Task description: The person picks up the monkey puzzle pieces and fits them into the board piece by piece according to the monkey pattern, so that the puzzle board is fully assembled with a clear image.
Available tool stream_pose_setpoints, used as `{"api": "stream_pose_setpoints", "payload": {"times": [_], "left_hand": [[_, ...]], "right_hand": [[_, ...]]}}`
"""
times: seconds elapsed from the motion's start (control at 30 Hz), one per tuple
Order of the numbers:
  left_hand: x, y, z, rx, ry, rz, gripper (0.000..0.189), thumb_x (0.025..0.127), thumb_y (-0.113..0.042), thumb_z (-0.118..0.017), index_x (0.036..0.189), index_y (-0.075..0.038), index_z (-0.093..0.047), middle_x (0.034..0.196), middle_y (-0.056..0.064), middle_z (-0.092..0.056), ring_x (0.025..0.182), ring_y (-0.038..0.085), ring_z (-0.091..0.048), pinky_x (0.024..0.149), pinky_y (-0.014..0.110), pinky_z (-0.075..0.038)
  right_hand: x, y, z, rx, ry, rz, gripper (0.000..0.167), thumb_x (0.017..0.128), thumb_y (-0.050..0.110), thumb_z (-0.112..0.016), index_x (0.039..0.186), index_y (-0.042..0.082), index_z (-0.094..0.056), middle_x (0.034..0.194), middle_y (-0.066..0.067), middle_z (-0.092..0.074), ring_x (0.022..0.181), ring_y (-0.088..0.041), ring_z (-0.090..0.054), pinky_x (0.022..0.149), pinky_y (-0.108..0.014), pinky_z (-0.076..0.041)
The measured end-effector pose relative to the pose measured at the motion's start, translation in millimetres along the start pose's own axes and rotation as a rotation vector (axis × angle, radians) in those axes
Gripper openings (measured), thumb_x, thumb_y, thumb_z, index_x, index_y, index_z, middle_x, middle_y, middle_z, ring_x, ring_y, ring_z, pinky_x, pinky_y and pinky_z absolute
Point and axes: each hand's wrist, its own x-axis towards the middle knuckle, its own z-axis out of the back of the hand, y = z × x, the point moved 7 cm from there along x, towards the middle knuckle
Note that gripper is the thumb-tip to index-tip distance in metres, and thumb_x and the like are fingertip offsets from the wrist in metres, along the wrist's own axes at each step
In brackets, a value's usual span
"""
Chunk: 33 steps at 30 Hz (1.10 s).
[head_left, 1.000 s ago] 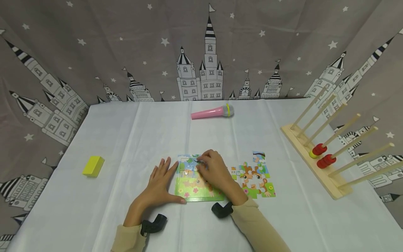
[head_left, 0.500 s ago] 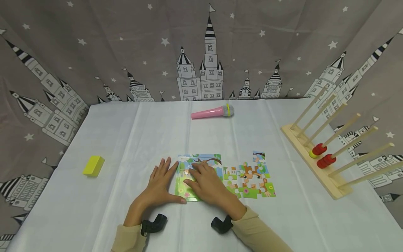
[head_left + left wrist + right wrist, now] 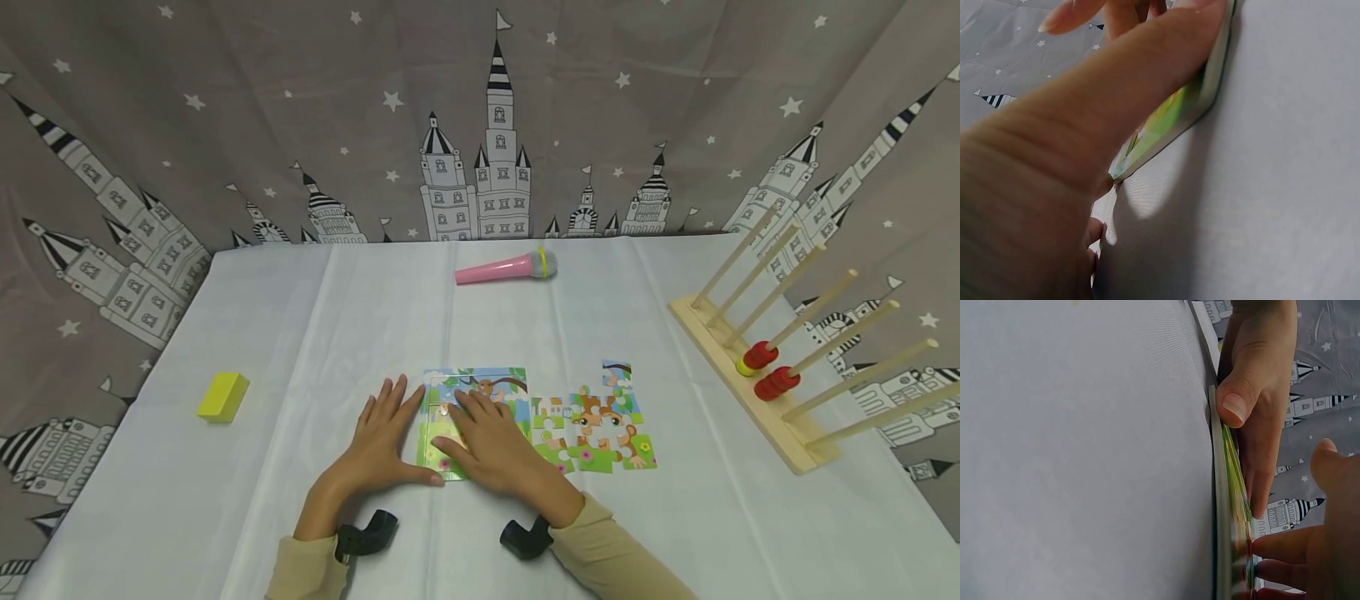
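Observation:
A puzzle board (image 3: pixel 517 379) with a green and blue animal scene lies flat on the table. My left hand (image 3: pixel 378 442) rests at its left side with fingers spread, the thumb touching the near left corner. Over the board's middle lies my right hand (image 3: pixel 495 446), its fingers straight and the fingertips touching the pieces; part of the picture is hidden beneath it. Right of the board sit joined puzzle pieces (image 3: pixel 600 425) showing a brown animal's face. In the right wrist view both the board's edge (image 3: pixel 1219 506) and the left thumb (image 3: pixel 1238 403) appear.
A pink toy microphone (image 3: pixel 498 268) lies at the back of the table. On the left is a yellow block (image 3: pixel 222 397). A wooden peg rack (image 3: pixel 750 383) with red and yellow rings stands at the right. A castle-print curtain (image 3: pixel 300 108) hangs behind.
My right hand has come from pinching at the board's top edge down to its middle, fingers now straightened. The upper right picture, with its branch, has come into view. My left hand stays put.

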Motion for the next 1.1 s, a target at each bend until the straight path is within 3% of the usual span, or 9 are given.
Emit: {"api": "stream_pose_setpoints", "payload": {"times": [0.77,0.9,1.1], "left_hand": [[0.4,2.6,-2.6,0.019,0.018,0.015,0.12,0.052,-0.064,-0.075,0.146,-0.014,-0.02,0.153,0.017,-0.005,0.141,0.037,0.002,0.112,0.055,0.0],[0.8,3.2,-3.2,0.022,0.011,0.011,0.119,0.052,-0.063,-0.075,0.145,-0.013,-0.02,0.153,0.018,-0.006,0.141,0.037,0.002,0.111,0.055,-0.001],[0.8,3.2,-2.0,0.008,0.011,0.015,0.121,0.051,-0.063,-0.076,0.145,-0.013,-0.02,0.153,0.017,-0.005,0.141,0.036,0.003,0.112,0.055,-0.001]], "right_hand": [[1.5,-3.4,2.7,0.057,-0.04,0.011,0.055,0.094,0.051,-0.034,0.133,0.015,-0.046,0.143,-0.007,-0.037,0.134,-0.027,-0.029,0.102,-0.053,-0.03],[2.5,-6.8,7.0,0.071,-0.091,0.024,0.052,0.092,0.049,-0.04,0.13,0.015,-0.049,0.141,-0.007,-0.041,0.134,-0.03,-0.03,0.102,-0.053,-0.032],[3.1,-17.4,23.2,0.135,-0.214,0.037,0.045,0.091,0.041,-0.049,0.124,0.012,-0.054,0.133,-0.009,-0.05,0.123,-0.026,-0.042,0.1,-0.05,-0.034]]}}
